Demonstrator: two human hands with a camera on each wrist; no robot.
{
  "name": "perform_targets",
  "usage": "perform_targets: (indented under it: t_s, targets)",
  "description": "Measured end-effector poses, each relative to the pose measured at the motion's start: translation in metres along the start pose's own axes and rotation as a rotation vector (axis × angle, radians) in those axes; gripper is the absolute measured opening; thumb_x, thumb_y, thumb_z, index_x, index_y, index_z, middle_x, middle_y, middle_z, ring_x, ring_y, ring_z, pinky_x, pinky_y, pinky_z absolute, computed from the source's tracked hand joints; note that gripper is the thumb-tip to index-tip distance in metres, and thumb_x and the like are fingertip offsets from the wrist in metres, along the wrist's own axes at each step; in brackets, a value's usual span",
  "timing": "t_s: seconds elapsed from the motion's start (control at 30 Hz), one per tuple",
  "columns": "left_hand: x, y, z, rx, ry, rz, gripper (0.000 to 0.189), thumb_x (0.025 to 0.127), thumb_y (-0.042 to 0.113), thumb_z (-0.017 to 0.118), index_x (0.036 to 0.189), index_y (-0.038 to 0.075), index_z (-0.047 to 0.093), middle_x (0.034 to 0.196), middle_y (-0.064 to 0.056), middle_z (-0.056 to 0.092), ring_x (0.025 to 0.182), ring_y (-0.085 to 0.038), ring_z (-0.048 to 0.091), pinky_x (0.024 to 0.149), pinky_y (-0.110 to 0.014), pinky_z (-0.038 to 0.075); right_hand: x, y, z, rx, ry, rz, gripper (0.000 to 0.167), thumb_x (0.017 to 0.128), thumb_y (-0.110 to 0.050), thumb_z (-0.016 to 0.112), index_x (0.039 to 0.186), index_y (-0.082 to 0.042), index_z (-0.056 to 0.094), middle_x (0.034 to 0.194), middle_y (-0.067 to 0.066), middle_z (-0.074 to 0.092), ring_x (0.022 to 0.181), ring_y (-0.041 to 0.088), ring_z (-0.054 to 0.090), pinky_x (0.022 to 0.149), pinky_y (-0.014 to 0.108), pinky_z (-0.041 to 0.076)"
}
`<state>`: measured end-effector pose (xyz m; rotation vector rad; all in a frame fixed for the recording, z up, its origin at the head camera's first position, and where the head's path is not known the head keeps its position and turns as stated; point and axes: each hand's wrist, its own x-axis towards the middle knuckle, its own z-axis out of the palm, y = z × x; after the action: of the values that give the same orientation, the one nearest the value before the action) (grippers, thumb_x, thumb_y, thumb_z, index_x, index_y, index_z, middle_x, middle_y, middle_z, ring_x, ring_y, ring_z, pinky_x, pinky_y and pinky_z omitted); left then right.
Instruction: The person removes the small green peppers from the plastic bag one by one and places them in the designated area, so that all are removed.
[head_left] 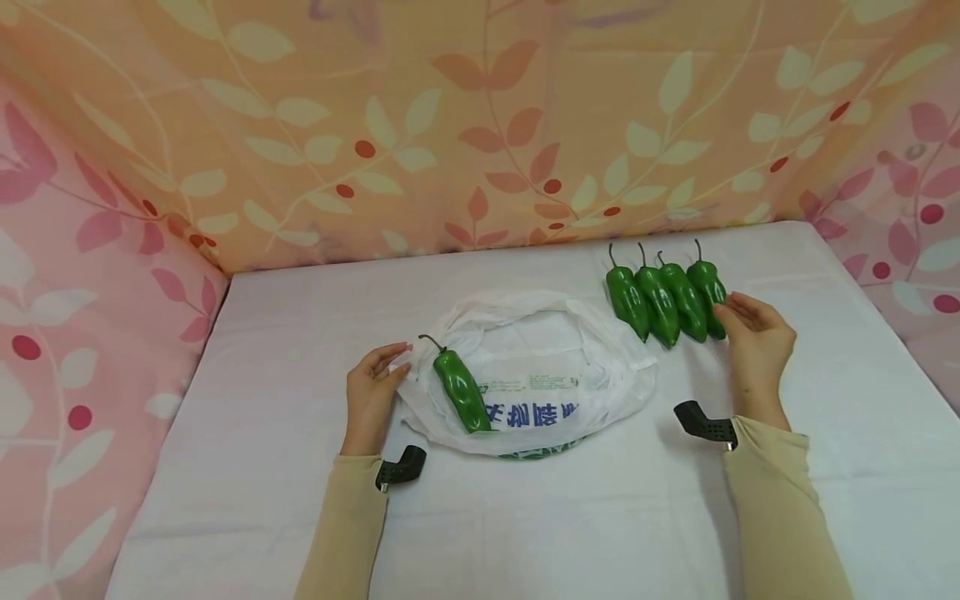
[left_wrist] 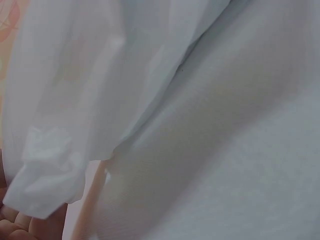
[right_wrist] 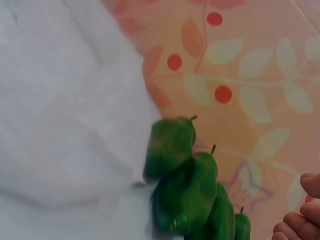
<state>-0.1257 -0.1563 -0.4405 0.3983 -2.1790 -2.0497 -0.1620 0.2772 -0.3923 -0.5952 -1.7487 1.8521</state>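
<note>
A white plastic bag (head_left: 540, 342) lies with its mouth spread wide, blue and green print showing inside. One green pepper (head_left: 462, 392) rests in its left part, stem over the rim. My left hand (head_left: 375, 383) pinches the bag's left edge between thumb and fingers; in the left wrist view a fold of the bag (left_wrist: 50, 165) partly covers the fingers (left_wrist: 20, 225). My right hand (head_left: 757, 350) is beside the rightmost of several green peppers (head_left: 656, 304) in a row, fingertips right at its side. The right wrist view has these peppers (right_wrist: 185, 195) left of the fingers (right_wrist: 300, 227).
A white cloth (head_left: 540, 525) covers the table. Patterned fabric (head_left: 480, 125) rises behind its back edge and at both sides. The pepper row lies just beyond the bag's right rim, near the back edge. A black camera mount (head_left: 705, 423) juts from the right wrist.
</note>
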Motion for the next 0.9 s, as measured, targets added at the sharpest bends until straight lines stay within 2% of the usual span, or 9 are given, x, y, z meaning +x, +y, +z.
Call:
perform_targets:
  t_s: [0.17,0.33,0.67,0.9]
  targets:
    - [0.000,0.000,0.001,0.004,-0.003,-0.008,0.031,0.085,-0.009,0.062,0.115,-0.002,0.062,0.118,-0.017,0.063,0.110,-0.017,0.059,0.086,-0.016,0.048,-0.011,-0.004,0.008,0.052,-0.030,0.001,0.020,0.079,0.007,0.070,0.092,-0.008,0.071,0.088,-0.001,0.068,0.082,0.008,0.061,0.070,0.009,0.048]
    - [0.000,0.000,0.001,0.005,-0.008,-0.008,0.031,0.085,-0.009,0.063,0.116,-0.002,0.062,0.118,-0.017,0.063,0.109,-0.018,0.059,0.086,-0.016,0.048,-0.023,-0.007,0.017,0.102,-0.080,0.019,0.021,0.080,0.007,0.069,0.097,-0.005,0.071,0.094,0.003,0.068,0.088,0.011,0.062,0.074,0.011,0.049]
    - [0.000,0.000,0.000,-0.008,-0.008,0.010,0.030,0.085,-0.009,0.063,0.115,-0.004,0.062,0.117,-0.018,0.063,0.109,-0.018,0.059,0.086,-0.016,0.048,-0.051,-0.005,0.036,0.057,-0.197,-0.025,0.029,0.082,0.005,0.068,0.111,0.008,0.064,0.100,0.005,0.068,0.092,0.012,0.062,0.077,0.012,0.049]
    - [0.000,0.000,0.000,-0.002,-0.008,0.008,0.031,0.085,-0.009,0.062,0.115,-0.004,0.062,0.117,-0.018,0.063,0.109,-0.018,0.059,0.086,-0.016,0.048,-0.073,0.001,0.050,0.003,-0.284,-0.030,0.029,0.084,0.006,0.066,0.113,0.009,0.062,0.106,0.012,0.066,0.094,0.013,0.062,0.080,0.015,0.050]
